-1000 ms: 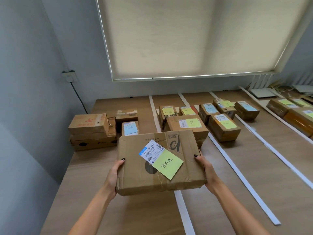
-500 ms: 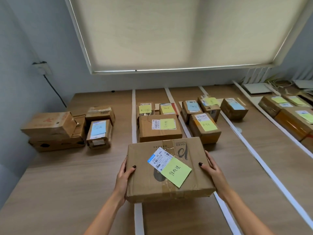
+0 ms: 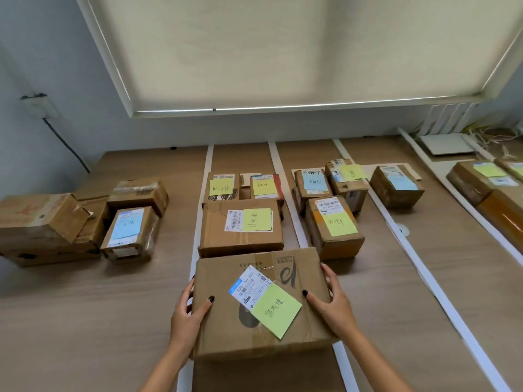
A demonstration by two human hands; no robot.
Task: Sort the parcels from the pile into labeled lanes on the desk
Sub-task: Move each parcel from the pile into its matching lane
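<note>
Both hands grasp the parcel [image 3: 263, 304]: the left hand [image 3: 188, 315] clasps its left edge, the right hand [image 3: 332, 302] its right, thumbs on top. It sits over the lane between two white strips [image 3: 198, 210], just behind another box [image 3: 240, 227] on the tabletop [image 3: 85, 321]. The pile [image 3: 70, 224] lies at far left.

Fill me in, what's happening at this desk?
A person is sorting parcels into taped lanes on a wooden desk. Both hands, the left hand and right hand, grip the sides of a cardboard parcel bearing a yellow-green note, holding it over the lane between two white tape strips, just behind a larger box with a similar note. Unsorted boxes sit in a pile at the left.
</note>
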